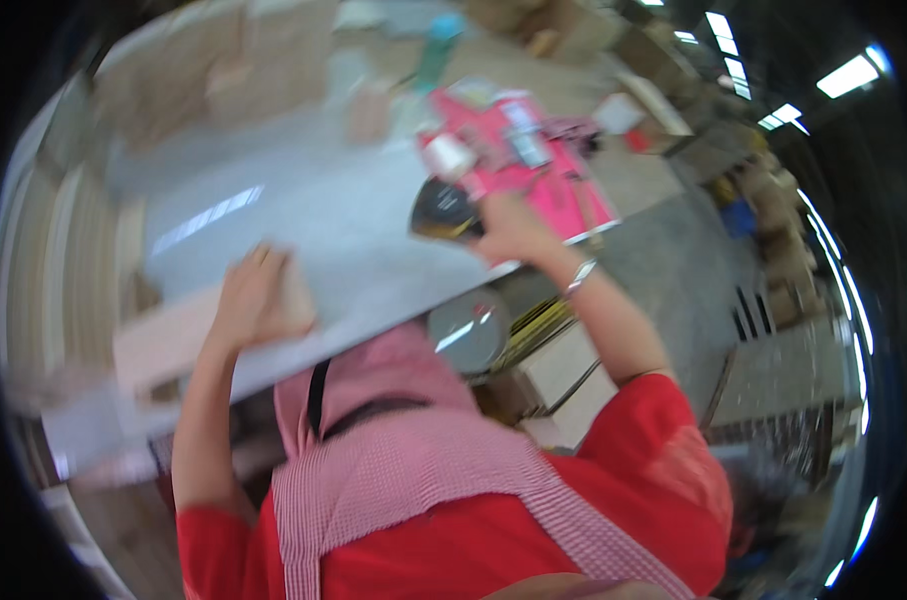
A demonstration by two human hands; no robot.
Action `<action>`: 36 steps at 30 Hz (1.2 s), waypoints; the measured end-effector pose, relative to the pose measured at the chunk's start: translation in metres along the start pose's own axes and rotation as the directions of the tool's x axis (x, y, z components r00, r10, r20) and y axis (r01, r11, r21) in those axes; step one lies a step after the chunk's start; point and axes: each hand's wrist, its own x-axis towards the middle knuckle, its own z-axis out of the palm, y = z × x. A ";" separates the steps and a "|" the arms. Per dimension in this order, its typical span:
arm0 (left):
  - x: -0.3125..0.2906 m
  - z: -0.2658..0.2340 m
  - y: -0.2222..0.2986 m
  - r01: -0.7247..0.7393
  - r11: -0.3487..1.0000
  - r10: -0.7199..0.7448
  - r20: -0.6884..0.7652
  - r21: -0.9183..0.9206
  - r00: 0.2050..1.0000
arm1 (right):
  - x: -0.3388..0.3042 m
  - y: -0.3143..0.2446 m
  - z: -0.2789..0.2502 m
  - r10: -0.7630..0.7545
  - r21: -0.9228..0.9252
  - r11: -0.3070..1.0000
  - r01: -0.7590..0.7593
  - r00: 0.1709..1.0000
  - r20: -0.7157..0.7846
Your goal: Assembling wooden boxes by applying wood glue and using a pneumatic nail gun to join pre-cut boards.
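Observation:
Motion blurs much of the picture. At the left of the table, my left hand (256, 295) is curled over the end of a long, pale, box-like piece (168, 335), which looks like wood or cardboard. Towards the middle of the table, my right hand (508, 228) grips the right side of a dark rounded object (443, 208) with a yellowish lower edge; its exact kind does not show. Just beyond it lies a small white and red item (447, 154), too blurred to name. A bright pink sheet (570, 198) with small things on it spreads out beside my right hand.
The grey tabletop (363, 225) has its edge against my apron. Brown cartons (203, 75) stand at the far left, with a teal bottle (437, 50) at the back. Below the table edge sits a round grey lid-like thing (469, 330). Stacked boxes line the right.

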 end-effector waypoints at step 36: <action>-0.001 -0.033 0.026 -0.023 0.999 0.025 0.076 -0.025 0.997 | -0.030 -0.151 -0.035 -0.157 0.386 0.921 0.044 0.951 0.265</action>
